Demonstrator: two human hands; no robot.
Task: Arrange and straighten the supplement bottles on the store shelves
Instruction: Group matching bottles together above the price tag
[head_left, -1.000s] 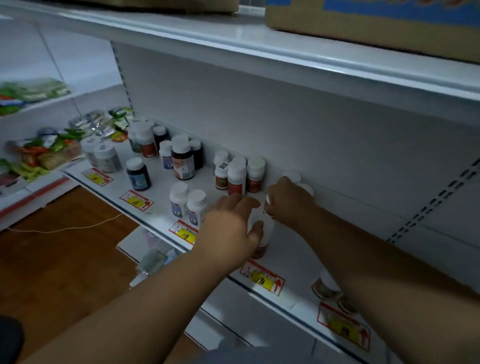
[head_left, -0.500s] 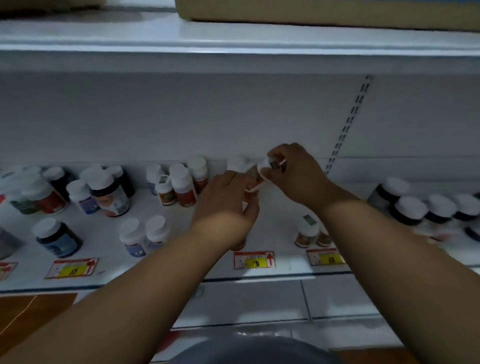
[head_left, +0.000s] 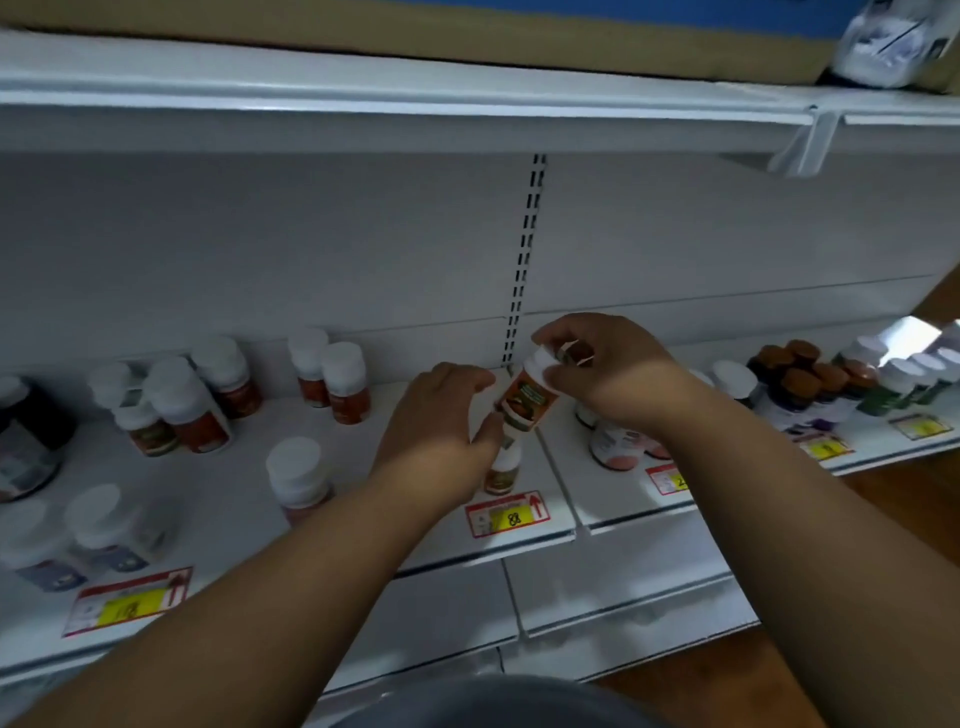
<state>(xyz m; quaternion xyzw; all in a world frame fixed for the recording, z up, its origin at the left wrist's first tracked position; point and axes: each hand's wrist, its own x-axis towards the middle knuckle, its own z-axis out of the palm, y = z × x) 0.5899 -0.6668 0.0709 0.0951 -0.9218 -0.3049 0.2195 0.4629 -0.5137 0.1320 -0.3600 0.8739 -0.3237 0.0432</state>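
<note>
White store shelf (head_left: 218, 499) carries many bottles. Above it, right hand (head_left: 613, 374) curls its fingers around a tilted orange-label bottle (head_left: 524, 400); left hand (head_left: 441, 426) grips a lower bottle (head_left: 503, 470).

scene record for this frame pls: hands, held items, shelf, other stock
right hand: grips the white cap of the orange-label bottle, tilted
left hand: curled round a smaller bottle standing on the shelf
price tag: red and yellow, on the shelf edge below the hands
other stock: white-capped bottles left, brown-capped bottles right
</note>
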